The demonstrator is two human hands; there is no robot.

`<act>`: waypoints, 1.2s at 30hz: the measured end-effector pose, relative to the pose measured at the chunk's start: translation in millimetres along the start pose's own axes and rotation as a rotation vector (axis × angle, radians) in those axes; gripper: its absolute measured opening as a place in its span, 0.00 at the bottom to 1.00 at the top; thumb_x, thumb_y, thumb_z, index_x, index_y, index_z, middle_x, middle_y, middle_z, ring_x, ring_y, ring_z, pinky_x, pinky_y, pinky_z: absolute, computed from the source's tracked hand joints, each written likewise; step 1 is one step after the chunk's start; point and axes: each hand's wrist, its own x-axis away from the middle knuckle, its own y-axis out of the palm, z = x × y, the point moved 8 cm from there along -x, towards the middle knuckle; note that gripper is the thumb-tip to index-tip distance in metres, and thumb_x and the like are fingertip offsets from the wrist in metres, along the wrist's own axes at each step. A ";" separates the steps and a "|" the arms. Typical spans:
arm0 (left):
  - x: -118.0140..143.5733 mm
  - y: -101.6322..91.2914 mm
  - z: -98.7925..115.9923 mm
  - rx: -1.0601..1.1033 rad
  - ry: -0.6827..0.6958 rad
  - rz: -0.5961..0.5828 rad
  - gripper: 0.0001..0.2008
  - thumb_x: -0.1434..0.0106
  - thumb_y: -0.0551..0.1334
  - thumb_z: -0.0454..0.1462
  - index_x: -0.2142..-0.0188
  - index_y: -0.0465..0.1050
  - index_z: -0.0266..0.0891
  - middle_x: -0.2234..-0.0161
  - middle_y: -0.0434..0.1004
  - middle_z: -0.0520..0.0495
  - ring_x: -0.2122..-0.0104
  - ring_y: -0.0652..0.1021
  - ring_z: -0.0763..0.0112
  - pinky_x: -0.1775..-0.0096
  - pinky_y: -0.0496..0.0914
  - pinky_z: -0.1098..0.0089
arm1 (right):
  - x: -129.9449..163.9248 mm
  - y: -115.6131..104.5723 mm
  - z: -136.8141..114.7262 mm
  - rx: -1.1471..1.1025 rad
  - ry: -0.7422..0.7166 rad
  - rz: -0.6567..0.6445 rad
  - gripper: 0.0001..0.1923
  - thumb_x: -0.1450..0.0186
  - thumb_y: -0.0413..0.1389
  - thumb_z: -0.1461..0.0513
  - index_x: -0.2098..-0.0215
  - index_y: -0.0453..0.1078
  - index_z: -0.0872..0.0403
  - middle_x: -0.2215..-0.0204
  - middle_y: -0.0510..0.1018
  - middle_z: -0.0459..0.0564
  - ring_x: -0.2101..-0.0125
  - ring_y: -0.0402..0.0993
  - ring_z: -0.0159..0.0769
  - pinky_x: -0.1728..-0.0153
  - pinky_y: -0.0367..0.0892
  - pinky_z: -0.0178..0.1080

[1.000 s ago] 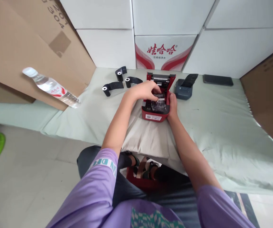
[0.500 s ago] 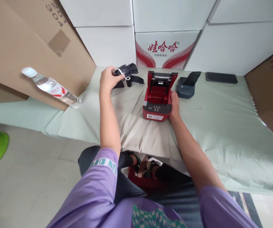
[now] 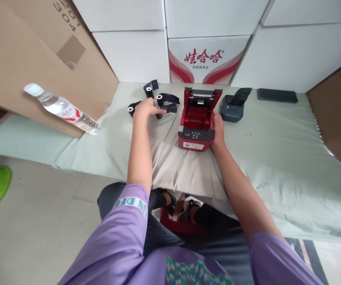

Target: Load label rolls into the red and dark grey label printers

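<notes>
A red label printer (image 3: 196,130) with a black front panel stands on the cloth-covered surface, its lid raised and its inside bare. My right hand (image 3: 218,128) grips its right side. To the left, my left hand (image 3: 146,107) is low among several black ribbon rolls with white cores. Its fingers are closed round a black ribbon roll whose loose shiny tail (image 3: 170,107) sticks out to the right; the palm hides most of that roll. Another ribbon roll (image 3: 160,99) lies just behind the thumb, one (image 3: 149,91) stands farther back, and one (image 3: 131,109) shows left of the wrist.
Right of the printer sits a small dark device (image 3: 232,109) with a black flap raised. A black phone (image 3: 277,95) lies farther right. White cartons (image 3: 207,59) line the back. A water bottle (image 3: 65,109) is at left, beside a brown carton (image 3: 54,51).
My left hand has come down and to the right with the ribbon roll, uncovering the rolls behind. My right hand and the printer have stayed in place.
</notes>
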 end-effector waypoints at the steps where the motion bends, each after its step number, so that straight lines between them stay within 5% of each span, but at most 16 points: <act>1: 0.4 -6.8 -1.0 0.037 0.001 0.065 0.32 0.44 0.75 0.60 0.46 0.78 0.47 0.43 0.84 0.38 0.41 0.80 0.41 0.42 0.74 0.53 | -0.1 0.2 0.1 0.003 -0.001 -0.001 0.32 0.33 0.56 0.31 0.54 0.76 0.48 0.54 0.82 0.49 0.51 0.78 0.43 0.42 0.74 0.50; 5: 1.6 -23.6 8.5 0.143 0.134 0.293 0.25 0.24 0.54 0.55 0.37 0.77 0.51 0.40 0.84 0.43 0.36 0.75 0.49 0.33 0.66 0.54 | -1.1 -0.8 3.6 -0.001 0.016 0.005 0.33 0.34 0.56 0.32 0.53 0.75 0.48 0.53 0.81 0.50 0.50 0.77 0.44 0.41 0.72 0.50; 11: -20.0 16.9 15.7 0.053 0.153 0.104 0.25 0.24 0.53 0.55 0.51 0.85 0.48 0.43 0.84 0.37 0.32 0.67 0.38 0.30 0.56 0.39 | -1.5 -1.6 6.2 0.005 0.019 -0.004 0.30 0.32 0.56 0.34 0.53 0.75 0.48 0.55 0.81 0.48 0.50 0.77 0.43 0.41 0.72 0.50; 15: -22.8 20.2 10.4 0.122 0.143 0.160 0.23 0.26 0.57 0.57 0.63 0.80 0.45 0.49 0.84 0.35 0.34 0.67 0.39 0.33 0.57 0.40 | -1.1 -2.0 6.0 0.002 0.015 0.009 0.30 0.32 0.55 0.33 0.54 0.76 0.47 0.56 0.81 0.47 0.50 0.77 0.43 0.40 0.72 0.51; 20: 6.4 -28.6 20.9 0.147 0.140 0.384 0.25 0.27 0.60 0.63 0.59 0.77 0.45 0.62 0.82 0.48 0.37 0.62 0.60 0.36 0.54 0.52 | -0.1 -0.6 3.1 0.026 0.002 0.000 0.31 0.31 0.54 0.32 0.53 0.75 0.47 0.55 0.81 0.49 0.50 0.77 0.43 0.41 0.73 0.50; 23: 36.9 -72.4 38.2 0.297 0.214 0.563 0.17 0.26 0.66 0.47 0.65 0.63 0.43 0.61 0.74 0.55 0.52 0.66 0.75 0.42 0.61 0.63 | 0.2 -0.6 2.6 0.023 0.006 -0.001 0.31 0.31 0.54 0.32 0.55 0.75 0.47 0.56 0.81 0.48 0.49 0.77 0.43 0.41 0.73 0.49; 25: 60.7 -96.2 48.3 0.574 0.362 0.632 0.22 0.31 0.65 0.34 0.68 0.48 0.45 0.63 0.66 0.54 0.61 0.65 0.78 0.52 0.67 0.70 | 0.1 -1.2 2.5 0.021 0.007 0.007 0.32 0.33 0.55 0.31 0.57 0.75 0.48 0.57 0.81 0.48 0.49 0.77 0.43 0.41 0.74 0.49; 27: 81.4 -104.5 62.8 0.845 0.571 0.482 0.19 0.35 0.62 0.36 0.64 0.47 0.47 0.61 0.66 0.52 0.63 0.67 0.74 0.59 0.68 0.69 | -0.2 -0.9 2.3 0.012 0.006 0.008 0.33 0.34 0.56 0.30 0.57 0.75 0.48 0.56 0.81 0.48 0.49 0.78 0.43 0.40 0.74 0.50; 29: 102.6 -95.3 86.1 0.947 0.754 0.128 0.22 0.40 0.66 0.48 0.56 0.54 0.49 0.60 0.70 0.52 0.64 0.71 0.70 0.61 0.70 0.65 | -0.6 -0.1 2.8 -0.005 0.007 0.003 0.34 0.35 0.56 0.29 0.56 0.76 0.48 0.56 0.82 0.48 0.50 0.78 0.43 0.40 0.74 0.51; 31: 125.6 -74.1 109.9 0.903 0.837 -0.252 0.34 0.49 0.73 0.54 0.49 0.60 0.50 0.60 0.75 0.53 0.64 0.76 0.67 0.60 0.72 0.62 | -1.8 0.0 4.1 -0.007 0.007 0.001 0.34 0.35 0.56 0.28 0.55 0.75 0.47 0.55 0.82 0.48 0.49 0.78 0.44 0.39 0.74 0.52; 33: 142.2 -49.6 130.2 0.762 0.835 -0.509 0.38 0.52 0.78 0.53 0.46 0.66 0.47 0.59 0.79 0.51 0.60 0.81 0.61 0.58 0.73 0.59 | -4.1 -1.5 6.5 0.008 -0.001 0.006 0.34 0.34 0.55 0.29 0.55 0.75 0.47 0.55 0.82 0.49 0.48 0.77 0.46 0.38 0.73 0.53; 36: 141.7 -25.3 156.5 0.553 0.789 -0.529 0.28 0.42 0.76 0.48 0.45 0.73 0.44 0.52 0.82 0.48 0.46 0.83 0.50 0.52 0.75 0.58 | -8.8 0.5 10.3 0.020 -0.027 -0.044 0.32 0.31 0.54 0.30 0.55 0.74 0.47 0.54 0.82 0.51 0.47 0.76 0.46 0.39 0.73 0.52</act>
